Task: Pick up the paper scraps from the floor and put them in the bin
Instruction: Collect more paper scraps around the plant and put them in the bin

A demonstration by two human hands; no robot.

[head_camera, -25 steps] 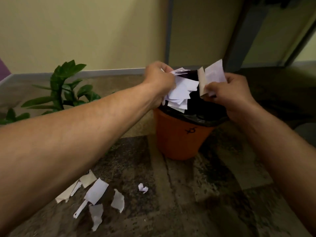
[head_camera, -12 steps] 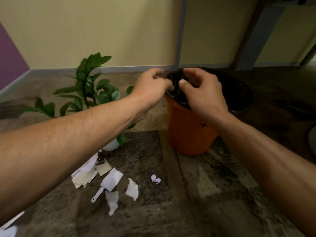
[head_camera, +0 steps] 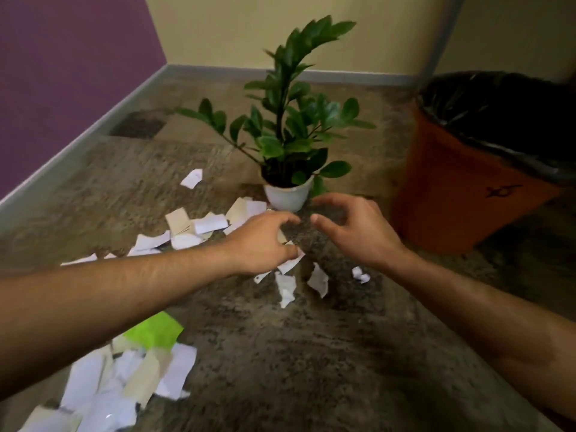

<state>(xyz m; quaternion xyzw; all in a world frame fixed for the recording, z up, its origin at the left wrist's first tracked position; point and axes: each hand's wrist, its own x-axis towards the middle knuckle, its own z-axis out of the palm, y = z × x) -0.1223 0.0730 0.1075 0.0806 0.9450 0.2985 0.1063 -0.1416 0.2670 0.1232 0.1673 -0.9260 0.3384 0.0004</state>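
An orange bin [head_camera: 452, 194] lined with a black bag stands at the right. White and beige paper scraps [head_camera: 199, 226] lie scattered on the brown floor left of centre, with a few small ones [head_camera: 318, 280] below my hands. A bigger heap [head_camera: 124, 378] with a green sheet [head_camera: 154, 330] lies at the bottom left. My left hand [head_camera: 265, 241] hovers over the scraps with its fingers curled and apart, holding nothing. Beside it, my right hand [head_camera: 355, 232] is open and empty too.
A potted green plant [head_camera: 288, 194] in a white pot stands just beyond my hands, left of the bin. A purple wall with a grey skirting board [head_camera: 78, 145] runs along the left, and a yellow wall closes the back.
Both hands held paper over the bin a second ago, let it go into the bin, then moved left and down over the scraps on the floor. The view swung left.
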